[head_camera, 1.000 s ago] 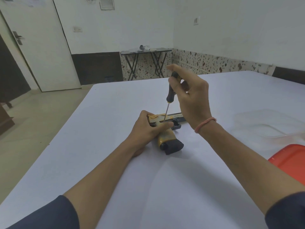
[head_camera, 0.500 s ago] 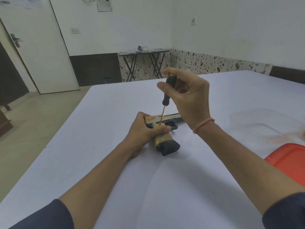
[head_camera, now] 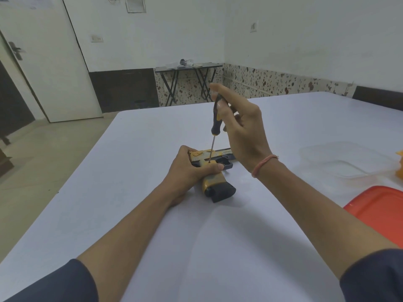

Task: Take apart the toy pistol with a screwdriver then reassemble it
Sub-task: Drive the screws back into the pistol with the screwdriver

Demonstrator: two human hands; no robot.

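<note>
A yellow and black toy pistol (head_camera: 214,180) lies on its side on the white table (head_camera: 130,171), its barrel pointing right. My left hand (head_camera: 188,168) grips the pistol around the rear of the frame and presses it to the table. My right hand (head_camera: 242,129) holds a black-handled screwdriver (head_camera: 216,118) upright by its top, fingers loosely spread. The thin shaft runs down and its tip touches the pistol's body just above my left thumb.
A red lid (head_camera: 379,212) lies at the right edge, with a clear plastic container (head_camera: 344,162) behind it and a small yellow part (head_camera: 400,164) at the far right. A folding table (head_camera: 187,81) stands by the far wall, a door at left.
The screwdriver has shifted slightly left and its tip has come down onto the pistol. My right fingers have moved around the handle. My left hand still holds the pistol.
</note>
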